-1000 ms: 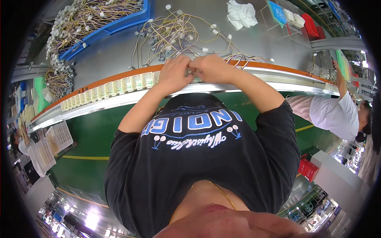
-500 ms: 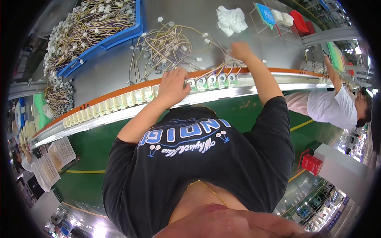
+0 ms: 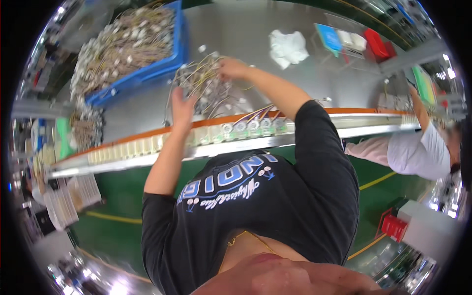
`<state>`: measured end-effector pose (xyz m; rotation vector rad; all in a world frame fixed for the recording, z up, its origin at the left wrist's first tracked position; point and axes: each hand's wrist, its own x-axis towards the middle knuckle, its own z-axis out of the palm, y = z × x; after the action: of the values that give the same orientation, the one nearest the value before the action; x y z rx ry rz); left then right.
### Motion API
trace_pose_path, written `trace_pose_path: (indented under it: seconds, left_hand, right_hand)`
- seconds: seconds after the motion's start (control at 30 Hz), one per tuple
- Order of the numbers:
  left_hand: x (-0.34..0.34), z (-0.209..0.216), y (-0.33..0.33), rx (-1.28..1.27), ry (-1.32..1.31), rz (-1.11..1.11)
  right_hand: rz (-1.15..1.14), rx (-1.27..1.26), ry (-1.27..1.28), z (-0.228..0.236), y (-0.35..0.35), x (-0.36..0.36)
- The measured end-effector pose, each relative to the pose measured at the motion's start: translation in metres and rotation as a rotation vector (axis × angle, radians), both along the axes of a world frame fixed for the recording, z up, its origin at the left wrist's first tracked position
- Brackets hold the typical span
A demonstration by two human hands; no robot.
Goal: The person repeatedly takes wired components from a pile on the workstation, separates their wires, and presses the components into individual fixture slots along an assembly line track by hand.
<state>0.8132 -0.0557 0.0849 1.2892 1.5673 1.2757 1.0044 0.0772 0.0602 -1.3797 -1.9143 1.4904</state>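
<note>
My right hand (image 3: 233, 69) is at the far right side of a loose pile of wire harnesses (image 3: 209, 91), its fingers curled in on the wires; what exactly lies between them is blurred. At the pile's near left side, my left hand (image 3: 182, 109) has its thumb and fingers apart, with nothing seen in it. Below the hands runs a row of small whitish sockets (image 3: 147, 147) along the table's front edge. Several sockets farther right hold round connectors (image 3: 253, 125), whose wires lean back over the orange strip (image 3: 344, 110).
A blue bin (image 3: 180, 34) heaped with harnesses stands at the back left, more harnesses (image 3: 86, 128) beside it. On the metal table lie a crumpled white cloth (image 3: 287, 48) and, at the far right, a red bin (image 3: 377, 44). Another person (image 3: 418, 150) works at the right.
My right hand has moved left from beside the connectors to the harness pile. My left hand has left the socket row and moved up and left, its fingers now apart.
</note>
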Motion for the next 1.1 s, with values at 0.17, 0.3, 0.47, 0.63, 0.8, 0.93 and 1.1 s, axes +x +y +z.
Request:
trace_pose_path:
  seconds: [0.17, 0.3, 0.47, 0.63, 0.8, 0.93, 1.1]
  left_hand:
    - [-0.008, 0.018, 0.078, -0.694, -0.804, -0.281]
    - [0.010, 0.076, 0.077, -0.339, -0.570, -0.634]
    - [0.029, 0.107, 0.033, 0.161, 0.468, -0.853]
    - [0.002, 0.084, 0.046, 0.027, 0.291, -0.741]
    - [-0.058, 0.065, 0.068, 0.012, 0.507, -0.507]
    - [-0.103, 0.086, 0.065, -0.174, 0.379, -0.579]
    - [-0.094, 0.124, 0.038, -0.114, 0.047, -1.101]
  right_hand:
    - [0.022, 0.451, -0.488, 0.025, -0.030, -0.013]
    - [-0.011, 0.768, -0.013, 0.042, -0.046, -0.023]
    - [0.080, 0.130, 0.387, 0.074, -0.033, -0.037]
    - [-0.133, 0.382, 1.220, 0.151, -0.038, -0.039]
    - [-0.443, 0.876, 1.068, 0.188, -0.045, -0.021]
    - [-0.688, 1.257, 0.174, 0.159, -0.059, 0.041]
    - [-0.665, 0.773, 0.131, 0.128, -0.100, 0.065]
